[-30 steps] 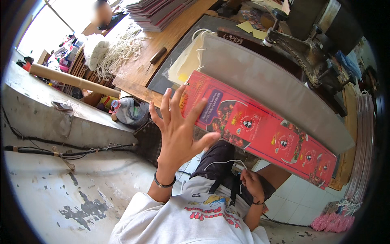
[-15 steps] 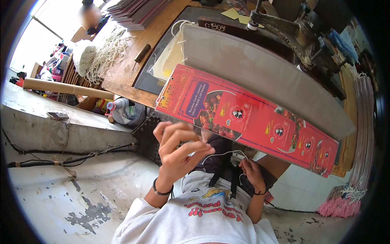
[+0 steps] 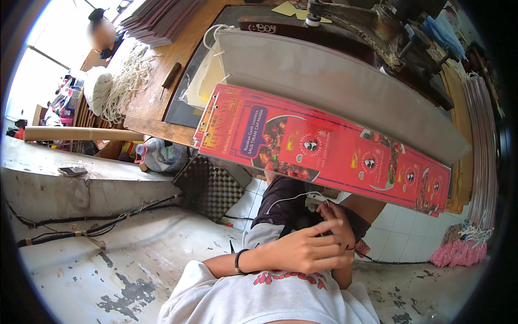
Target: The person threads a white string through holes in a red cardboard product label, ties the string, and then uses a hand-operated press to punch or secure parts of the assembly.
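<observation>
My left hand (image 3: 315, 247) reaches across my lap and lies over my right hand, its fingers stretched loosely apart. Partly covered by it, my right hand (image 3: 345, 225) pinches a thin white cord (image 3: 294, 196) that loops over my dark shorts. Ahead of both hands, a stack of long red printed sheets (image 3: 337, 148) rests slanted along the table edge, with holes along its left end. Behind it lean greyish plastic-covered sheets (image 3: 334, 86), with white cord tied through their left end. My left fingertips partly hide the right fingers.
A heavy metal press (image 3: 372, 32) stands on the wooden table (image 3: 162, 116). An awl (image 3: 171, 75) lies near loose white cords (image 3: 127, 81). Corded sheets hang at right above a pink bundle (image 3: 458, 251). A phone (image 3: 73, 171) lies on the left ledge. Another person (image 3: 102, 38) is beyond the table.
My left hand has moved from beside the red sheets down and right, onto my right hand. The red stack's edges now show fanned at its left end. The view has shifted slightly.
</observation>
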### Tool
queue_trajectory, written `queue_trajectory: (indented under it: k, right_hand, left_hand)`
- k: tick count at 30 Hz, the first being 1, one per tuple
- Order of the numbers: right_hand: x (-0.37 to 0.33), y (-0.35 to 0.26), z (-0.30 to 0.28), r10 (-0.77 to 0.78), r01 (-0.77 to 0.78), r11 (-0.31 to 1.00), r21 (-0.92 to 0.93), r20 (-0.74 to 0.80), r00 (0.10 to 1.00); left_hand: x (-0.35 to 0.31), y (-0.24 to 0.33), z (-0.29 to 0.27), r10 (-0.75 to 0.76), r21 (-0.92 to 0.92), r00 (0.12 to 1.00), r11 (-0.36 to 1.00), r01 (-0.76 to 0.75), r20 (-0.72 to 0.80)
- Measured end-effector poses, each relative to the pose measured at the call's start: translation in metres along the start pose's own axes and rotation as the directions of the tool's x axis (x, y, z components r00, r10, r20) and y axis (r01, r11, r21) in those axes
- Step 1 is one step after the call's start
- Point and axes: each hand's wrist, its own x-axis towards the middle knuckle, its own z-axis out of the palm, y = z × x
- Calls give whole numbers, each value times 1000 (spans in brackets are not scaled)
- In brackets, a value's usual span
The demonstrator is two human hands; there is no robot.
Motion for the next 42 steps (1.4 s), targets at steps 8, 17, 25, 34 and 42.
queue_trajectory:
  k: [8, 17, 25, 34, 42]
  right_hand:
    - [-6, -6, 28, -412, 445, 876, -185, 191, 891]
    - [-27, -27, -2, -123, 158, 961, -227, 160, 979]
    - [-65, -21, -43, -119, 124, 952, 281, -34, 992]
    - [-79, -12, -29, -75, 84, 991, 106, -78, 994]
    - [-67, -39, 18, -98, 125, 984, -124, 204, 974]
  left_hand:
    - [-33, -50, 18, -377, 68, 922, 921, 384, -93]
    - [-118, -54, 1, -793, -200, 578, 545, 814, 193]
    - [-157, -94, -9, -648, -678, 526, 19, 735, 551]
    - [-119, -139, 17, -828, -381, 509, 561, 735, -237]
    - [-135, -120, 56, -789, 398, 611, 582, 710, 64]
